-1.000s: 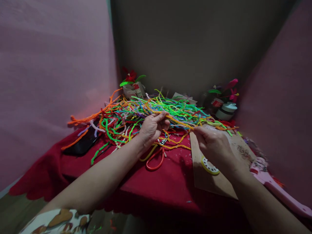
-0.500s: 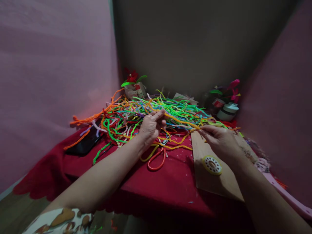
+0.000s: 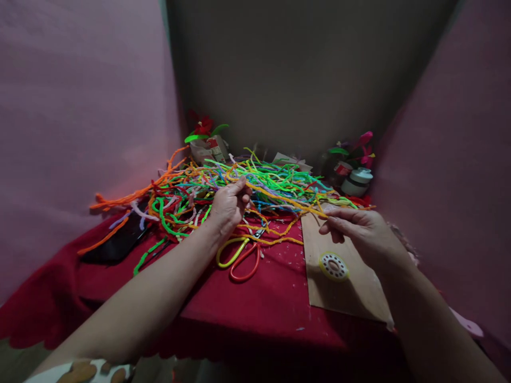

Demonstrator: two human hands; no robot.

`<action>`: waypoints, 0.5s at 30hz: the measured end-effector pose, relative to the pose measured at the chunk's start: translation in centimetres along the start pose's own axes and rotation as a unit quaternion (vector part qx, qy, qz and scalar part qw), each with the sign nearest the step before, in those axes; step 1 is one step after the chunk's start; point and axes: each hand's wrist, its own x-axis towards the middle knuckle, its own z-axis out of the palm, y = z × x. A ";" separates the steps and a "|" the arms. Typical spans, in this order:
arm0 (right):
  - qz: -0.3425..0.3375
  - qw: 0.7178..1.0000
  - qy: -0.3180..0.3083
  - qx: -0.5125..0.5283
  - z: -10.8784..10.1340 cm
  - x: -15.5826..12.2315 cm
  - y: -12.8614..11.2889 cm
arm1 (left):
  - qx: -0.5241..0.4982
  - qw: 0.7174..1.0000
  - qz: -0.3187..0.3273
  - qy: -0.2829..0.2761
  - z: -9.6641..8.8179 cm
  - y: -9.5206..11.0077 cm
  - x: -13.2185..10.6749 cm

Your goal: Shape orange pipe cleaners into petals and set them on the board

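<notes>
Head cam, so you're looking forward and kinda down from the near side of the red cloth (image 3: 259, 304). It sits close enough that the forearms (image 3: 139, 292) run in from the near edge, left hand (image 3: 229, 206) and right hand (image 3: 357, 229) around mid-frame, yet wide enough to catch the dark far wall (image 3: 311, 74) plus pink walls (image 3: 80, 106) left and right.

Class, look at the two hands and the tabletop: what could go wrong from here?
The orange-yellow strand between the left hand and right hand could snag on the tangled pile of colored strands close by.

The scissors lie with their blades among loose strands, so a careless reach might nick a finger.

Strands overlap the flat black object; tugging them might shift it.
</notes>
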 end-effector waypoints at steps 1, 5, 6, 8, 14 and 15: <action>0.007 1.000 -0.015 0.004 0.0 0.0 0.1 | 0.003 1.000 0.002 0.002 -0.1 0.0 0.1; 0.029 0.998 -0.053 0.033 -0.3 -0.1 0.4 | 0.014 1.000 0.005 0.004 -0.4 -0.1 0.4; 0.032 0.997 -0.060 0.047 -0.3 -0.1 0.5 | 0.017 1.000 0.006 0.004 -0.5 -0.2 0.5; 0.042 0.993 -0.070 0.081 -0.4 -0.1 0.6 | 0.020 1.000 0.009 0.002 -0.8 -0.4 0.6; 0.061 0.994 -0.048 0.079 -0.6 0.1 1.2 | 0.013 1.000 0.003 0.007 -0.9 -0.4 0.7; 0.062 0.996 -0.040 0.042 -0.7 0.1 1.3 | 0.010 1.000 0.001 0.010 -0.8 -0.3 0.6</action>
